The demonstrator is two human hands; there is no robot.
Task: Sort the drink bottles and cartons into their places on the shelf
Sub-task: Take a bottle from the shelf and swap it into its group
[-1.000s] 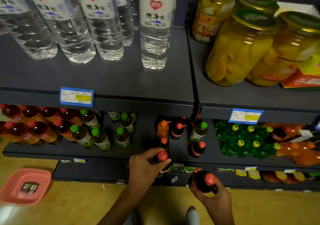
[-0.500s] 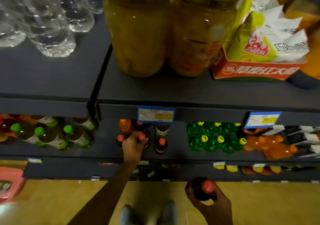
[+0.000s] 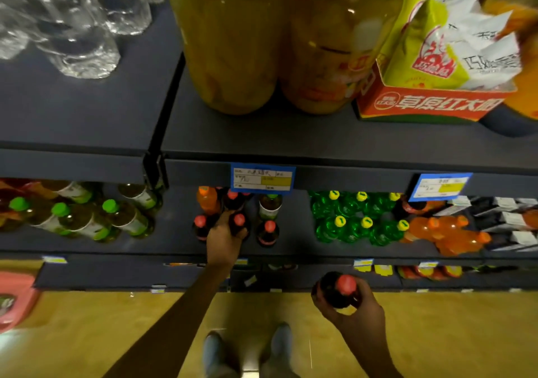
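My left hand (image 3: 222,239) reaches onto the middle shelf (image 3: 163,239) and grips a dark red-capped bottle (image 3: 239,222) standing there. Other dark red-capped bottles stand beside it: one to the left (image 3: 201,226), one behind (image 3: 233,200) and one to the right (image 3: 268,232). My right hand (image 3: 353,309) holds another dark red-capped bottle (image 3: 339,288) out in front of the shelves, above the floor. An orange bottle (image 3: 207,200) and a green-capped tea bottle (image 3: 270,205) stand at the back of that group.
Green-capped tea bottles (image 3: 87,217) fill the shelf's left part; green soda bottles (image 3: 355,220), orange bottles (image 3: 448,235) and dark cartons (image 3: 509,217) its right. Water bottles (image 3: 81,33), fruit jars (image 3: 233,45) and a snack box (image 3: 431,101) stand above. A pink basket (image 3: 16,299) lies on the floor.
My left hand carried its bottle from the shelf's front edge onto the shelf among the other dark bottles. The view swung right. My right hand kept its bottle in place.
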